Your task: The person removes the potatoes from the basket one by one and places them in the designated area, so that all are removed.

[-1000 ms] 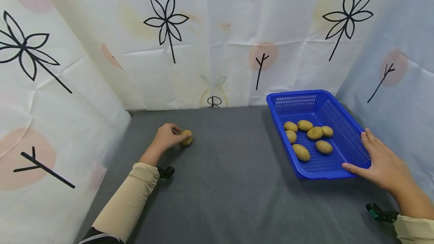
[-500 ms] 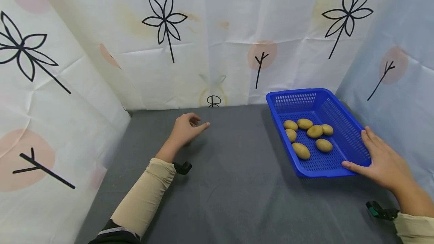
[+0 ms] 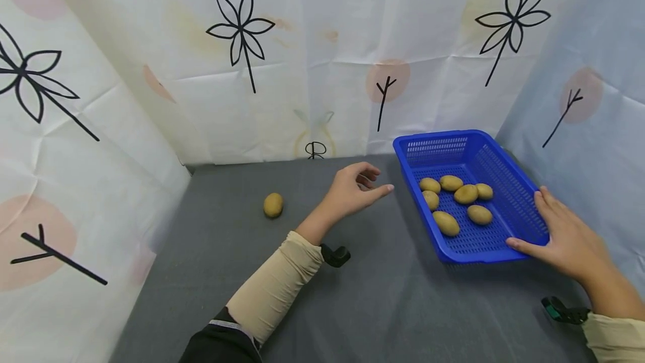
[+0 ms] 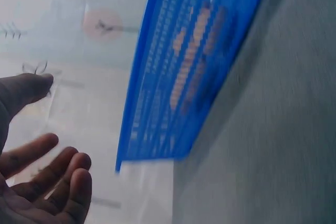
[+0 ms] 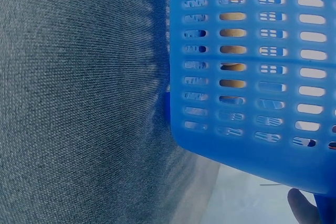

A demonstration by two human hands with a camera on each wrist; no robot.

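Several small yellow-brown potatoes (image 3: 479, 215) lie in a blue plastic basket (image 3: 510, 181), mostly toward its left side. One more potato (image 3: 273, 205) sits alone on the grey cloth at the left. My left hand (image 3: 350, 189) hovers above the cloth between that potato and the basket, fingers spread and loosely bent, holding nothing. In the left wrist view, the same hand (image 4: 50, 182) is apart from the basket's slotted wall (image 4: 157, 103). My right hand (image 3: 576, 242) holds the basket's near right corner, thumb over the front rim and fingers along the right rim.
Grey cloth (image 3: 312, 296) covers the table. White printed sheets (image 3: 312, 32) rise behind it and at the left, and a bluish sheet (image 3: 610, 167) stands close to the basket's right side.
My left hand has left the lone potato, which stays at its spot, and has moved right toward the basket. The right hand and basket have kept their place.
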